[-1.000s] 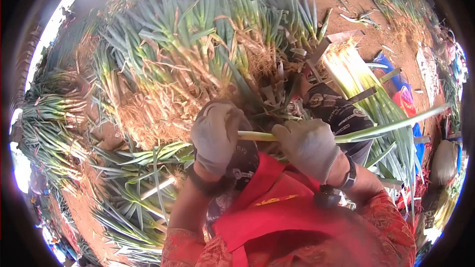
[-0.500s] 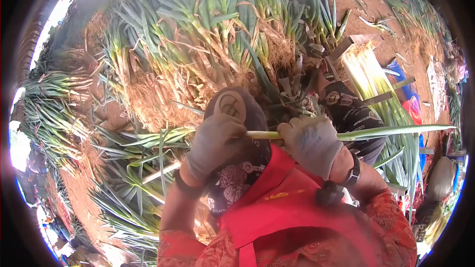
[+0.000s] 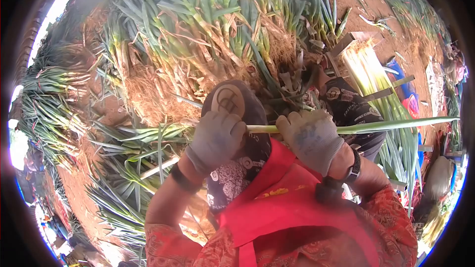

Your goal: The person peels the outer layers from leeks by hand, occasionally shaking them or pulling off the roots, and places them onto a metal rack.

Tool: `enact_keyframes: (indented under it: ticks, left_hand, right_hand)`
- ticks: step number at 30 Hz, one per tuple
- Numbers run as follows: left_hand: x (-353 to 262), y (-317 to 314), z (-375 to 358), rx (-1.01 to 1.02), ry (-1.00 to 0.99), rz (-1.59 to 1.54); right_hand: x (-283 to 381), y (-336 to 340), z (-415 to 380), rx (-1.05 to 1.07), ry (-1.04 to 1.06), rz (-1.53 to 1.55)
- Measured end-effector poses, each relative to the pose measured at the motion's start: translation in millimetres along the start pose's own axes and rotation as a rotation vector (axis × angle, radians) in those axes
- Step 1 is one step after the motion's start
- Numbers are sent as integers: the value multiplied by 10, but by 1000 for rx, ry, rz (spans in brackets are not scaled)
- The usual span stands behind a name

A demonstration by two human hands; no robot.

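Note:
A single green onion (image 3: 263, 129) lies crosswise above my lap, pale stalk to the left and green leaf out to the right. My left hand (image 3: 217, 137), in a grey work glove, is closed at the stalk's left end over my knee; the root end is hidden by it. Gloved in the same grey, my right hand (image 3: 309, 137) wraps around the onion farther right, and the leaf (image 3: 396, 125) sticks out past it. Both hands are level, a short length of bare stalk showing between them.
Unsorted green onions (image 3: 198, 34) with dry roots are piled ahead of my knees. Cleaned onions (image 3: 363, 69) lie in a metal-framed rack (image 3: 381, 96) at the right. Loose leaves and stalks (image 3: 131, 188) cover the ground at the left. More bundles (image 3: 49, 109) lie farther left.
Both hands stay closed on the onion. The left hand has shifted slightly and its elbow has swung outward to the left. The onion's leaf tip sits a little higher.

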State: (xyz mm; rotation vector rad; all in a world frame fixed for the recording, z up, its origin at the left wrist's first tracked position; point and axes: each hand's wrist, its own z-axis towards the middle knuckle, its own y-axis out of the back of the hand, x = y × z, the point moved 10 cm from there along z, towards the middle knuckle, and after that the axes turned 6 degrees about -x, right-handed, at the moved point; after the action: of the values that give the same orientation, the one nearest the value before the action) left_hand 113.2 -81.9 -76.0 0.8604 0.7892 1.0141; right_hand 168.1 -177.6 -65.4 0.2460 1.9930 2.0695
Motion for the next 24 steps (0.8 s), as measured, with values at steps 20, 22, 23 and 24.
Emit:
enact_keyframes:
  ticks: [20, 22, 23, 24]
  left_hand:
    - [38, 152, 1, -124, 18, -156]
    - [71, 98, -44, -135, 31, -153]
    - [118, 94, -63, -131, 78, -101]
    - [161, 99, -90, -128, 125, -46]
  right_hand:
    - [6, -61, 23, 34, -9, -52]
    - [39, -16, 25, -9, -1, -84]
    - [67, 18, 21, -35, 14, -109]
    - [87, 50, 18, -62, 29, -135]
